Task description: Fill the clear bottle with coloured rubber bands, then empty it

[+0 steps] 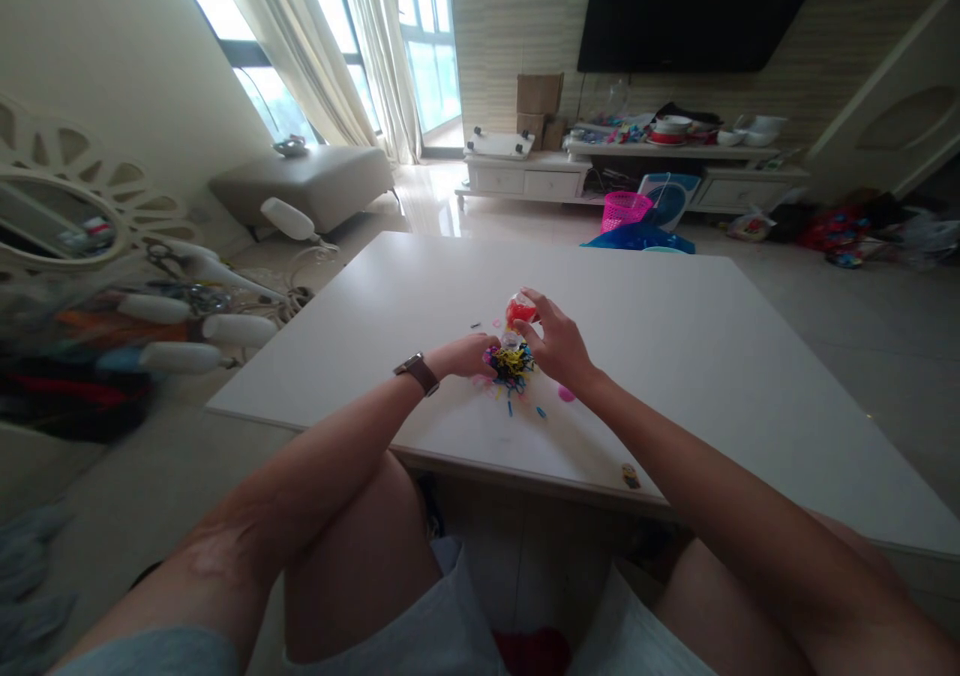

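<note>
A small clear container with red contents (520, 310) is in my right hand (559, 341), its fingers and thumb curved round the sides. It is held above a pile of small colourful strips (511, 364), mostly yellow, black and blue, whose exact kind I cannot make out. My left hand (472, 356) is at the pile's left side with its fingers curled in; what they grip is hidden. Between the hands there is a clear, shiny piece (511, 339). Loose blue pieces (541, 412) lie in front of the pile, and a pink round piece (566, 393) lies by my right wrist.
The white table (675, 356) spreads out before my knees. A small yellow-and-dark figure (630, 476) lies near its front edge. Beyond the far edge are a pink basket (626, 210) and a white TV cabinet (517, 178). A lamp with white shades (240, 331) is at the left.
</note>
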A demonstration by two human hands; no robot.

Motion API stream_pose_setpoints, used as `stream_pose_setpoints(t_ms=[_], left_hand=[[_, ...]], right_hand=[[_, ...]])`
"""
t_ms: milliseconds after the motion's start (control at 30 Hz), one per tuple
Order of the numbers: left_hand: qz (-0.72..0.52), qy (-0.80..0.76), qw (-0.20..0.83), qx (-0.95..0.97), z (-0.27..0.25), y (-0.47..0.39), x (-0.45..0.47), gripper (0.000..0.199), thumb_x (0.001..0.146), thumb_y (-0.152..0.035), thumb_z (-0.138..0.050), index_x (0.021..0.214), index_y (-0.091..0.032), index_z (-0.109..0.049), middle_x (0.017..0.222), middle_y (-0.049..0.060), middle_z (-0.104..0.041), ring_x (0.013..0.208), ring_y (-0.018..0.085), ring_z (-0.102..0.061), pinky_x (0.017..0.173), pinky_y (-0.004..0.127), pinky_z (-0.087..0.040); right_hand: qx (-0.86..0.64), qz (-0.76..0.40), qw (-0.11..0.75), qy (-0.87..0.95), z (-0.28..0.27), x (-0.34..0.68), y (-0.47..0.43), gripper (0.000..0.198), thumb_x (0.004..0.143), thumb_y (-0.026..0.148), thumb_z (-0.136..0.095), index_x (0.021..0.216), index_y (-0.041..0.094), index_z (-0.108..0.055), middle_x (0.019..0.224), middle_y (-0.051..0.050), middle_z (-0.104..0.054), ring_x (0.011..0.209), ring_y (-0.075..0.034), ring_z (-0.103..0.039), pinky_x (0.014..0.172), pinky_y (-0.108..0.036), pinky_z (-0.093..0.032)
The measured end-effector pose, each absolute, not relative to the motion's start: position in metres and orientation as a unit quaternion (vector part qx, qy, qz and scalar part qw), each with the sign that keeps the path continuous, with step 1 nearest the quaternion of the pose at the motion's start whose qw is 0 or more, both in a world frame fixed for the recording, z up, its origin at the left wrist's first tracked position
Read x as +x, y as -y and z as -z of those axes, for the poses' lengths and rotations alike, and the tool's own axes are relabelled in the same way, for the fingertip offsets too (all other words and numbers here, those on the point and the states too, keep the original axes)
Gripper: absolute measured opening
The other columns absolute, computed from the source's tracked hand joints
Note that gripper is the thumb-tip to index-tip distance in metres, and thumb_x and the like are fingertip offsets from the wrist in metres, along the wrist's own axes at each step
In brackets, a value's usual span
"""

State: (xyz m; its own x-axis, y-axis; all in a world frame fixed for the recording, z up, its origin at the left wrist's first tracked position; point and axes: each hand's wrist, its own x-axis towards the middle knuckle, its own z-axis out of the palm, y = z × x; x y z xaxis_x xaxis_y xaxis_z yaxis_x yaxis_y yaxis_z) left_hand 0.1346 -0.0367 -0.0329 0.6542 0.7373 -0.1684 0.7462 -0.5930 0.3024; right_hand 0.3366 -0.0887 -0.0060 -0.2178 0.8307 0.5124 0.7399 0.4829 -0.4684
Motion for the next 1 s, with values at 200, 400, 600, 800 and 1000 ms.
stream_pose_setpoints(t_ms=[200, 400, 600, 800, 1000], left_hand=[[-0.012, -0.395, 0.212, 0.894, 0.039, 0.033, 0.132, 0.043, 0.073, -0.027, -0.073, 0.115, -0.018, -0.068, 0.108, 0.007, -0.072, 0.095, 0.023, -0.066, 0.084, 0.03, -0.051], [0.011, -0.423, 0.208, 0.882, 0.041, 0.033, 0.133, 0.051, 0.076, -0.032, -0.072, 0.124, -0.016, -0.064, 0.116, 0.01, -0.069, 0.102, 0.024, -0.065, 0.088, 0.03, -0.05], [0.009, -0.425, 0.208, 0.881, 0.038, 0.035, 0.134, 0.05, 0.076, -0.032, -0.072, 0.123, -0.016, -0.065, 0.115, 0.01, -0.07, 0.101, 0.024, -0.065, 0.086, 0.03, -0.051], [-0.007, -0.385, 0.225, 0.895, 0.035, 0.035, 0.134, 0.041, 0.075, -0.023, -0.071, 0.115, -0.02, -0.069, 0.108, 0.006, -0.072, 0.096, 0.023, -0.066, 0.085, 0.029, -0.051], [0.008, -0.409, 0.223, 0.885, 0.034, 0.036, 0.135, 0.042, 0.076, -0.028, -0.07, 0.117, -0.017, -0.068, 0.109, 0.008, -0.07, 0.095, 0.023, -0.066, 0.083, 0.029, -0.051]], right_hand=[[-0.538, -0.099, 0.268, 0.793, 0.02, 0.331, 0.091, 0.047, 0.099, 0.034, -0.045, 0.145, 0.023, -0.048, 0.12, -0.013, -0.067, 0.097, -0.028, -0.066, 0.083, -0.038, -0.052], [-0.518, -0.049, 0.345, 0.781, -0.009, 0.338, 0.084, 0.048, 0.099, 0.035, -0.046, 0.146, 0.024, -0.045, 0.122, -0.012, -0.068, 0.096, -0.027, -0.065, 0.085, -0.039, -0.051], [-0.511, -0.06, 0.379, 0.769, -0.006, 0.341, 0.085, 0.05, 0.099, 0.038, -0.046, 0.146, 0.023, -0.043, 0.116, -0.012, -0.07, 0.094, -0.026, -0.065, 0.085, -0.039, -0.051], [-0.542, -0.084, 0.236, 0.802, 0.012, 0.33, 0.093, 0.047, 0.096, 0.03, -0.048, 0.143, 0.026, -0.049, 0.119, -0.011, -0.069, 0.102, -0.028, -0.064, 0.084, -0.037, -0.049], [-0.537, -0.057, 0.313, 0.781, -0.011, 0.339, 0.085, 0.047, 0.097, 0.035, -0.048, 0.142, 0.023, -0.048, 0.105, -0.009, -0.071, 0.092, -0.026, -0.064, 0.082, -0.035, -0.048]])
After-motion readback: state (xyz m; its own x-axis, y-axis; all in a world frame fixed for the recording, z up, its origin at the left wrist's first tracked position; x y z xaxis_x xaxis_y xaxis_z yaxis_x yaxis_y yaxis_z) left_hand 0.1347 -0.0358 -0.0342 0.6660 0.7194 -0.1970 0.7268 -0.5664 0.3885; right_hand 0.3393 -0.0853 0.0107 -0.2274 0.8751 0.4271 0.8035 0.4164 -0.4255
